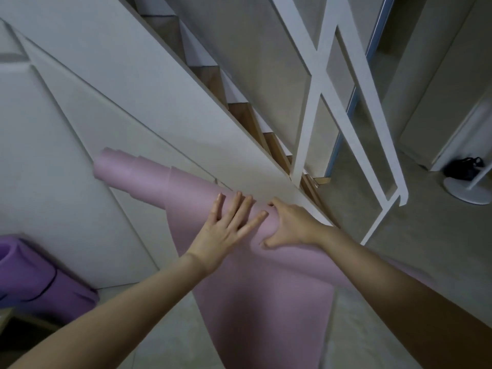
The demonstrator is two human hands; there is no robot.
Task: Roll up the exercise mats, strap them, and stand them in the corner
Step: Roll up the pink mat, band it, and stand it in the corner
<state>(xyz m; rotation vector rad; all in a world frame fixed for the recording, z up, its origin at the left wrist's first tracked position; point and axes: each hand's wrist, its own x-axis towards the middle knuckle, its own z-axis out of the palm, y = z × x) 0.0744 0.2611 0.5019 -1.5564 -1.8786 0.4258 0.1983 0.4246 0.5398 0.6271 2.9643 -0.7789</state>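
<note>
A pink exercise mat (149, 177) lies partly rolled against the white stair panel, its roll uneven and telescoped at the far left end. The unrolled part runs down the floor toward me. My left hand (226, 230) presses flat on the roll with straight, spread fingers. My right hand (290, 225) grips the roll's right part, fingers curled over its top and thumb below. A purple rolled mat (40, 286) with a thin dark strap around it lies at the lower left by the wall.
A white panelled stair side (133, 102) rises just behind the roll. Wooden steps (239, 110) and a white railing (346, 102) stand to the right. A black object (464, 169) sits by a white round base (466, 191) at far right on grey floor.
</note>
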